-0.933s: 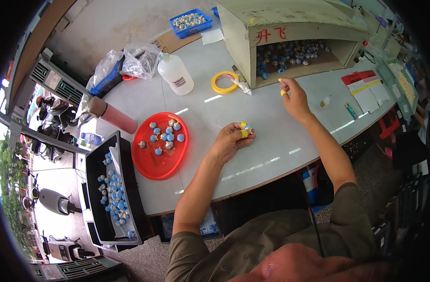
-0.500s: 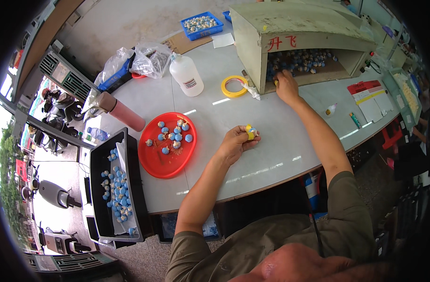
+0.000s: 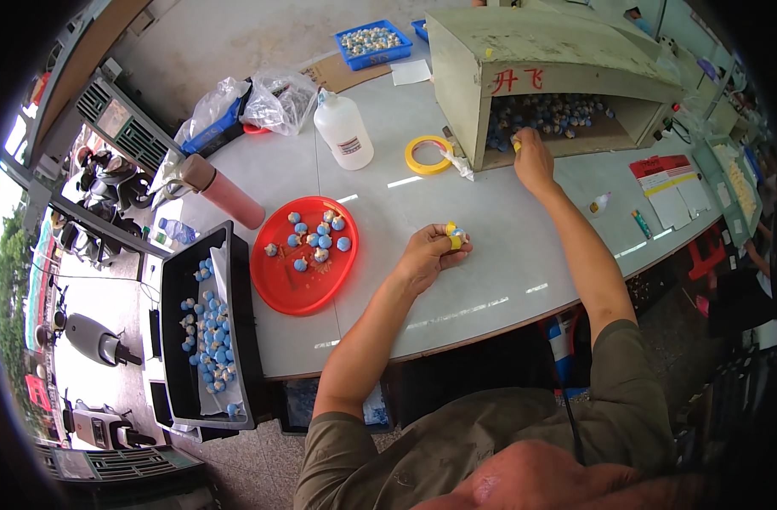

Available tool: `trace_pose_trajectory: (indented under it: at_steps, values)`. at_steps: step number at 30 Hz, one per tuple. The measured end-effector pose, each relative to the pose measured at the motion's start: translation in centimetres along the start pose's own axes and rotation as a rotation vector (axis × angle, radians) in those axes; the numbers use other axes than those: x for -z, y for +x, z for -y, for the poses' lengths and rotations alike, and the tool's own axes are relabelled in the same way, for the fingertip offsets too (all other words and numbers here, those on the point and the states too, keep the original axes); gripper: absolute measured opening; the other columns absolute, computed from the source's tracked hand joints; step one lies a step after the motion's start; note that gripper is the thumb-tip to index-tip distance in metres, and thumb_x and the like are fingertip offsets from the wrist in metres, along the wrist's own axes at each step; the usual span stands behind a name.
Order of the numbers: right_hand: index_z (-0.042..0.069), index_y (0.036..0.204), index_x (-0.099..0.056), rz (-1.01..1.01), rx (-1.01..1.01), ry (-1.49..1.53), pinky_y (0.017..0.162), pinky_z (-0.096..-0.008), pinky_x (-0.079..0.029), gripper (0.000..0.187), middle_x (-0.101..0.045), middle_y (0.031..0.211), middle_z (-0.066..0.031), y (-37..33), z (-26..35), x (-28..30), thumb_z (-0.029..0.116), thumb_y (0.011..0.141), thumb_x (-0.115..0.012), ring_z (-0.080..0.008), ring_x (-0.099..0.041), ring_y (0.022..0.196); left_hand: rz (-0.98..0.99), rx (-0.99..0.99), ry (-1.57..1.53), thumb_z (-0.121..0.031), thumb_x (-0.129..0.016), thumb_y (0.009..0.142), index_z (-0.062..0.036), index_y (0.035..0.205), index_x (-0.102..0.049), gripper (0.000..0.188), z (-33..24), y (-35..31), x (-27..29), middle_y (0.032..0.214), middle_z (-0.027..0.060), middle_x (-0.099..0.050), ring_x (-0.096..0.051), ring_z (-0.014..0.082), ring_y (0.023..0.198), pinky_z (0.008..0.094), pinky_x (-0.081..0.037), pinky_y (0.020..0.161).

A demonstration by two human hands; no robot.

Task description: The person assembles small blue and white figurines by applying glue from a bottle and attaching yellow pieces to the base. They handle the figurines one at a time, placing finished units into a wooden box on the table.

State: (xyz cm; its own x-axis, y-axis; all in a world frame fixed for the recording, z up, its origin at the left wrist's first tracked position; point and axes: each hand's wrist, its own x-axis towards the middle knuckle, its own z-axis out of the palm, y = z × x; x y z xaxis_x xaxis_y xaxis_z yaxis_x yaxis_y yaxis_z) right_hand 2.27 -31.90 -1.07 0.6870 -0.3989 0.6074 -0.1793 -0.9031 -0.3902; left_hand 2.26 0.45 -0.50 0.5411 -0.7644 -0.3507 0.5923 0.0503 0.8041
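Right hand [image 3: 535, 160]: fingers curled, any contents unclear; nearer hand to blue-and-cream ball-shaped pieces [image 3: 569, 116], piled at one o'clock inside pale-green open-fronted box [image 3: 567, 53]. Left hand [image 3: 424, 257]: fingertips pinching small blue-and-white rounded piece [image 3: 462, 235].

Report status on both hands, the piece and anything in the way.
Left hand gripping small blue-and-cream piece. Right hand at open-fronted box's mouth, grip unclear. Yellow tape roll left of right hand, not blocking it.

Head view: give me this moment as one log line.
left hand: holds small blue-and-white piece | right hand: at opening of box with blue pieces inside, grip unclear | red tray: round blue pieces on it
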Motion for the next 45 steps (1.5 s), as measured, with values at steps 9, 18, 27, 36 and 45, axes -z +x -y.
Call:
trace_pose_trajectory:
  at_steps: [9,18,27,36,45]
  values:
    - [0.004,0.105,-0.059,0.954,-0.355,1.125,0.068,-0.0231,-0.050,0.011,-0.065,0.093,-0.0024,-6.2,10.1,7.0,0.014,0.101,-0.058,-0.0072,-0.059,0.077,-0.163,-0.107,-0.117,-0.006,-0.066,0.095,0.0010,0.116,-0.051,0.027,1.1,0.2,0.0,0.112,0.0124,-0.066,-0.068,0.0204,0.100,0.0280,-0.057,0.086]
    - [0.002,0.106,-0.060,0.697,-0.373,1.010,0.066,-0.0259,-0.050,0.010,-0.064,0.090,-0.0043,-9.3,12.5,3.7,0.008,0.100,-0.056,-0.0112,-0.061,0.075,-0.106,-0.115,-0.159,-0.001,-0.057,0.097,0.0050,0.119,-0.051,0.024,1.5,0.9,0.5,0.117,0.0132,-0.062,-0.066,0.0202,0.107,0.0290,-0.057,0.094]
    - [-0.002,0.109,-0.059,0.303,0.159,0.538,0.081,-0.0420,-0.053,0.020,-0.064,0.102,-0.0197,-11.4,14.5,3.9,-0.006,0.091,-0.051,-0.0389,-0.064,0.092,-0.143,-0.120,-0.198,-0.001,-0.052,0.098,0.0056,0.117,-0.053,0.020,1.5,0.8,0.2,0.116,0.0132,-0.063,-0.066,0.0209,0.108,0.0286,-0.056,0.096]
    - [-0.001,0.115,-0.061,0.449,0.087,0.712,0.076,-0.0338,-0.054,0.026,-0.061,0.105,-0.0133,-10.8,14.7,4.8,-0.004,0.090,-0.062,-0.0252,-0.065,0.089,-0.091,-0.143,-0.198,-0.006,-0.050,0.101,0.0033,0.121,-0.053,0.023,2.2,1.3,1.3,0.119,0.0151,-0.065,-0.066,0.0218,0.109,0.0325,-0.055,0.098]
    - [-0.002,0.115,-0.063,0.579,-0.113,0.939,0.077,-0.0294,-0.053,0.027,-0.062,0.106,-0.0075,-9.9,11.8,3.9,-0.004,0.089,-0.066,-0.0149,-0.064,0.089,-0.052,-0.086,-0.236,-0.009,-0.055,0.102,0.0017,0.124,-0.052,0.025,0.5,-0.1,0.1,0.120,0.0145,-0.064,-0.066,0.0214,0.109,0.0313,-0.056,0.095]
